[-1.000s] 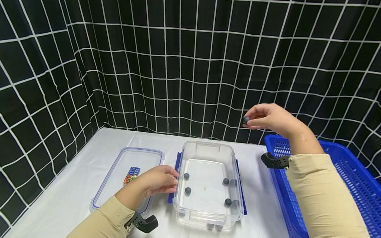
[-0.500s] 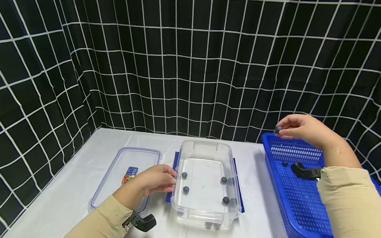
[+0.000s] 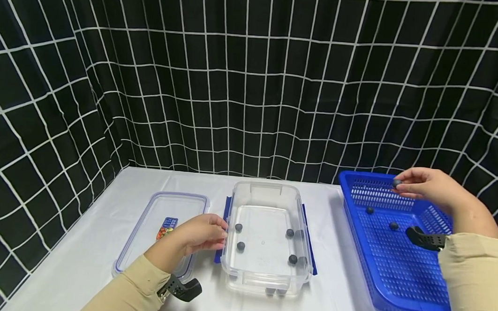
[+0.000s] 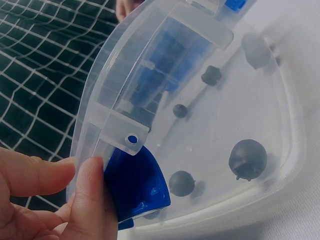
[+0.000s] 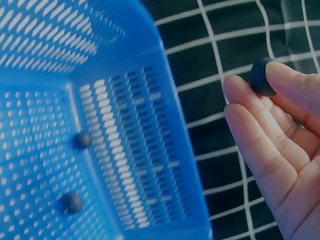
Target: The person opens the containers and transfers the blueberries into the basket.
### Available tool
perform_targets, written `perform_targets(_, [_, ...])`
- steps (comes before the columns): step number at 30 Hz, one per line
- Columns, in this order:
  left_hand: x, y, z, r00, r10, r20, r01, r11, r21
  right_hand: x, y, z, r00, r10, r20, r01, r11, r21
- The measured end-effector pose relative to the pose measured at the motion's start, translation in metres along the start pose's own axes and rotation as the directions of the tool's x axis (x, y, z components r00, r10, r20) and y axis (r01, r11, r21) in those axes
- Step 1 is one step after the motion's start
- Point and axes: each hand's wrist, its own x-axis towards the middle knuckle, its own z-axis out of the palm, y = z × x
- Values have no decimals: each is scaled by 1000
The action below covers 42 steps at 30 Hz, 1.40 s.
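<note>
- Two hands are at work over a white table [image 3: 101, 241] — the right hand [image 3: 431, 187] is raised above the far end of a blue basket [image 3: 399, 276], and the left hand [image 3: 202, 233] rests against the left side of a clear container [image 3: 263, 288].
- The right hand pinches a small dark ball [image 3: 396, 183] between thumb and fingertips; the right wrist view shows the ball [image 5: 261, 76] at the tips of the fingers [image 5: 250, 110], above the basket wall [image 5: 145, 125].
- Two more dark balls lie on the basket's perforated floor, one at [image 3: 369, 210] and one at [image 3: 393, 225], apart from each other; the right wrist view shows them at [image 5: 82, 140] and [image 5: 73, 202].
- The left hand's fingers curl against the container's left rim, close to its blue latch [image 4: 135, 185]. The left wrist view shows thumb and forefinger [image 4: 87, 200] pressed to the rim beside that latch — a light steadying grip on the container wall.
- Several dark balls sit inside the clear container: two near its left wall, [image 3: 238, 227] and [image 3: 241, 245], two near its right wall, [image 3: 289, 232] and [image 3: 293, 259], and a couple more at the near edge [image 3: 274, 291].
- A clear lid [image 3: 160, 230] with a coloured label lies flat on the table just left of the container, partly under the left forearm.
- A black curtain with a white grid [image 3: 253, 80] hangs behind the table.
</note>
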Motion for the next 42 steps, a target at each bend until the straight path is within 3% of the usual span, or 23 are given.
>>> perform_targets(15, [1, -3, 0, 1000, 0, 4, 0, 1000, -24, -7, 47, 1, 996, 79, 29, -81, 994, 67])
perform_targets(42, [-1, 0, 0, 1000, -7, -5, 7, 1000, -2, -13, 65, 0, 990, 140, 32, -143, 983, 114])
